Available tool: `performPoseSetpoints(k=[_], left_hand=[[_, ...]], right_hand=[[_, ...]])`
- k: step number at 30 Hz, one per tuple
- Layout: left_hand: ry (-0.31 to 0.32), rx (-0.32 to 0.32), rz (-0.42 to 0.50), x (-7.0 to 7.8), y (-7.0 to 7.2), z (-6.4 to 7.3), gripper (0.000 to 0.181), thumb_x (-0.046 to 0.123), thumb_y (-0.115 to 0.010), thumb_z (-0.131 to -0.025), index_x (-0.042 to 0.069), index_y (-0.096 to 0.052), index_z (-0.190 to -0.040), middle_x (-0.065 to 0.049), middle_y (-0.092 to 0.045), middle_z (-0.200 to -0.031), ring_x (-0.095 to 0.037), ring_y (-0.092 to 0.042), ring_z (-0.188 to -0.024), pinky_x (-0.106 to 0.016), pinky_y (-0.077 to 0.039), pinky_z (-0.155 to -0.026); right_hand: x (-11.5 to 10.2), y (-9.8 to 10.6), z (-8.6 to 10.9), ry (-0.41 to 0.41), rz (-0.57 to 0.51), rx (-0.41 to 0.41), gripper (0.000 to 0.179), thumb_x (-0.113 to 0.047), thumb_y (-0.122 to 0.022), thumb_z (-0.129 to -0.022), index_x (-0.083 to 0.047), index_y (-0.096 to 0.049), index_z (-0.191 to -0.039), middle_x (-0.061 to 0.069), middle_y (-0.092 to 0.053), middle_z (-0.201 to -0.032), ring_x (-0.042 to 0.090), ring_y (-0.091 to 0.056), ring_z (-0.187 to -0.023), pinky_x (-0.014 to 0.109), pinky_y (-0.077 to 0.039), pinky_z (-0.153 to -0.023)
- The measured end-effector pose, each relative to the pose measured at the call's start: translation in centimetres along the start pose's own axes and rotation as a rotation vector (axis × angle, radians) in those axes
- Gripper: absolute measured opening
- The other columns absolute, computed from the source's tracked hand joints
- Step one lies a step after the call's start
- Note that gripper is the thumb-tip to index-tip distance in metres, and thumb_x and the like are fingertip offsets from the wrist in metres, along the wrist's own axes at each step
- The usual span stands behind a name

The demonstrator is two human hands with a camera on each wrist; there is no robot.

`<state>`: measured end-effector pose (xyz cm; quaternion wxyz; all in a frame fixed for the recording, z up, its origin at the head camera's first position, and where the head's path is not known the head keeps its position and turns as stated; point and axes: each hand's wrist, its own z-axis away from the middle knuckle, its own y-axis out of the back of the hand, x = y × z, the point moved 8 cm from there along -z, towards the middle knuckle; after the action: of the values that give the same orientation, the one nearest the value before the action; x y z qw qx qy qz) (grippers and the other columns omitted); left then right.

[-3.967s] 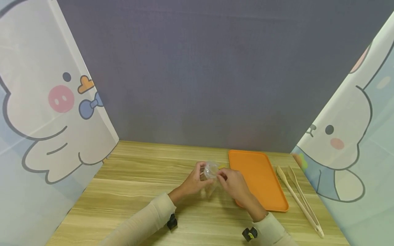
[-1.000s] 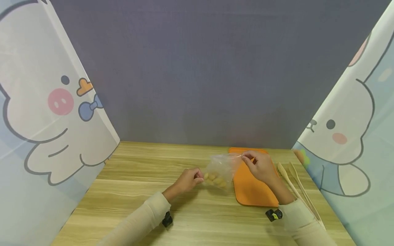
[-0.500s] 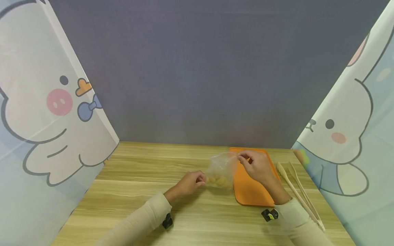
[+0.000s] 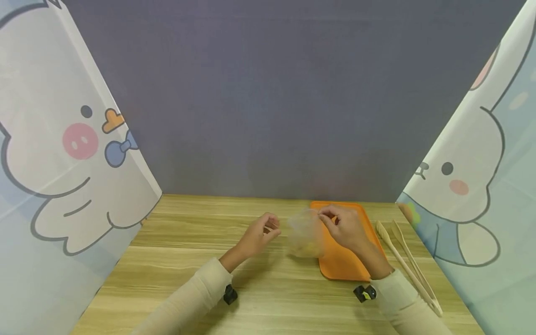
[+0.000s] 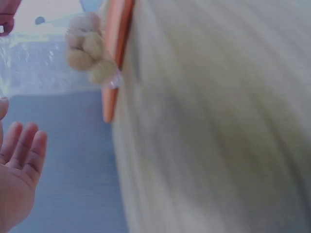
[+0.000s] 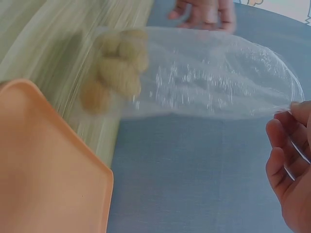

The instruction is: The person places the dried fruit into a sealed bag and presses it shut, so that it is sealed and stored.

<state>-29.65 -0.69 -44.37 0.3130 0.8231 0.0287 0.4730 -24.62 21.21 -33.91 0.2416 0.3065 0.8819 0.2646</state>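
Observation:
A clear plastic bag (image 4: 304, 232) hangs upright over the table, beside the left edge of the orange tray (image 4: 345, 260). Several rounded yellowish-tan pieces (image 6: 119, 73) lie in its bottom; their kind is unclear. My right hand (image 4: 345, 228) pinches the bag's top rim between thumb and fingertips. In the right wrist view the mouth looks partly spread. To the left of the bag is my left hand (image 4: 256, 235), fingers relaxed and holding nothing, a small gap from the plastic. The left wrist view shows its fingers (image 5: 36, 155) extended below the bag.
Two long pale tongs-like wooden utensils (image 4: 408, 267) lie to the right of the tray. A grey panel (image 4: 268, 102) closes off the back of the wood-grain table (image 4: 188, 260). Printed cartoon sheets flank both sides.
My left hand has let go of the bag's lower left side and moved up and away. The right hand has shifted slightly left, and the bag now hangs from it.

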Motion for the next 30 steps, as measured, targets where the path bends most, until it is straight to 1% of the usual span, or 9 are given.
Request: performPoseSetpoints(k=[2, 5, 7, 11, 16, 22, 25, 30], left_hand=[[-0.040, 0.012, -0.025, 0.8, 0.3, -0.3, 0.033, 0.018, -0.065, -0.101, 0.005, -0.057, -0.129, -0.012, -0.065, -0.124, -0.021, -0.067, -0.105, -0.030, -0.057, -0.087], [-0.109, 0.007, -0.111, 2.0, 0.5, -0.8, 0.032, 0.018, -0.066, -0.100, 0.009, -0.059, -0.130, -0.009, -0.064, -0.126, -0.019, -0.067, -0.104, -0.028, -0.057, -0.085], [-0.146, -0.002, -0.163, 2.6, 0.4, -1.0, 0.030, 0.018, -0.067, -0.099, 0.011, -0.062, -0.128, -0.007, -0.065, -0.124, -0.018, -0.068, -0.102, -0.025, -0.057, -0.083], [-0.189, -0.006, -0.226, 3.2, 0.2, -1.2, 0.022, 0.015, -0.068, -0.098, 0.012, -0.066, -0.119, -0.004, -0.066, -0.116, -0.016, -0.068, -0.098, -0.022, -0.057, -0.080], [-0.236, 0.016, -0.291, 3.4, 0.0, -1.6, 0.016, 0.015, -0.070, -0.096, 0.012, -0.070, -0.112, -0.001, -0.069, -0.108, -0.011, -0.068, -0.092, -0.019, -0.056, -0.079], [-0.273, 0.075, -0.300, 3.9, 0.5, -2.1, 0.007, 0.016, -0.070, -0.095, 0.012, -0.074, -0.101, 0.000, -0.073, -0.099, -0.011, -0.069, -0.086, -0.019, -0.056, -0.075], [-0.296, 0.087, -0.293, 4.5, 1.0, -2.2, 0.007, 0.016, -0.070, -0.095, 0.013, -0.074, -0.100, 0.001, -0.072, -0.097, -0.010, -0.068, -0.085, -0.019, -0.056, -0.074], [-0.348, 0.113, -0.302, 5.7, 1.9, -2.5, 0.006, 0.015, -0.070, -0.095, 0.011, -0.073, -0.099, 0.000, -0.071, -0.096, -0.011, -0.065, -0.082, -0.021, -0.055, -0.073]], right_hand=[[-0.1, -0.2, 0.0, 0.002, 0.001, -0.001, 0.011, -0.002, -0.079, -0.084, -0.010, -0.075, -0.090, -0.002, -0.074, -0.076, 0.001, -0.051, -0.055, 0.013, -0.041, -0.051], [-0.5, -0.5, 0.0, 0.011, 0.006, -0.009, 0.009, -0.003, -0.079, -0.084, -0.010, -0.076, -0.090, -0.001, -0.075, -0.076, 0.000, -0.050, -0.054, 0.013, -0.041, -0.050], [-0.7, -0.7, -0.1, 0.015, 0.005, -0.017, 0.009, -0.004, -0.079, -0.085, -0.010, -0.076, -0.091, -0.001, -0.075, -0.077, 0.000, -0.050, -0.054, 0.013, -0.041, -0.050], [-0.9, -0.9, -0.1, 0.013, -0.011, -0.022, 0.009, -0.003, -0.078, -0.085, -0.009, -0.076, -0.091, 0.000, -0.075, -0.078, 0.000, -0.050, -0.054, 0.012, -0.041, -0.050], [-0.7, -0.8, 0.0, 0.002, -0.019, -0.006, 0.009, -0.003, -0.078, -0.085, -0.009, -0.076, -0.090, -0.001, -0.075, -0.077, -0.002, -0.050, -0.056, 0.013, -0.041, -0.051], [-0.2, -0.8, 0.4, -0.010, -0.036, -0.004, 0.007, -0.005, -0.078, -0.087, -0.006, -0.076, -0.093, 0.000, -0.076, -0.080, 0.000, -0.055, -0.060, 0.013, -0.043, -0.052], [0.3, -0.9, 0.7, -0.034, -0.050, -0.012, 0.008, -0.005, -0.077, -0.087, -0.006, -0.077, -0.095, 0.000, -0.076, -0.081, 0.002, -0.058, -0.061, 0.014, -0.045, -0.054], [1.2, -1.1, 1.6, -0.065, -0.059, -0.026, 0.008, -0.004, -0.076, -0.089, -0.008, -0.077, -0.095, -0.001, -0.075, -0.080, 0.002, -0.059, -0.062, 0.015, -0.047, -0.055]])
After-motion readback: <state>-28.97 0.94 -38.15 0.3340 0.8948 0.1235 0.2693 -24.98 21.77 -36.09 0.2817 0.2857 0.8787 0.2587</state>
